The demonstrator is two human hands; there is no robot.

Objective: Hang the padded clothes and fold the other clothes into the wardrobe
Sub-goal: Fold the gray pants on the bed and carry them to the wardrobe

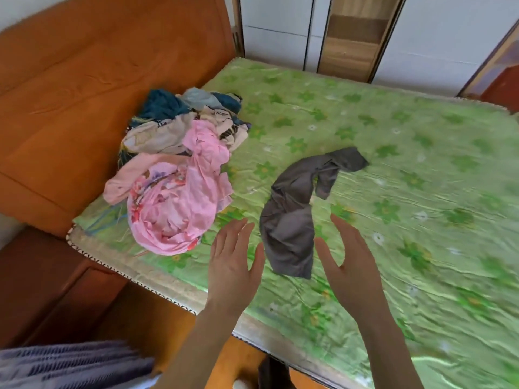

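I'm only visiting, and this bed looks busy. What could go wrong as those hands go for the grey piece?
The grey garment lies twisted, so folding it without flattening may leave a lumpy bundle. It sits close to the bed edge, between the open left hand and right hand; a careless pull might drag it off. The pink clothes nearby could get caught up.

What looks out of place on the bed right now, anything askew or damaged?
No damage shows. The grey garment lies twisted and crumpled on the green floral bed cover, apart from the unsorted clothes pile near the wooden headboard. Both hands, left and right, hover open beside it.
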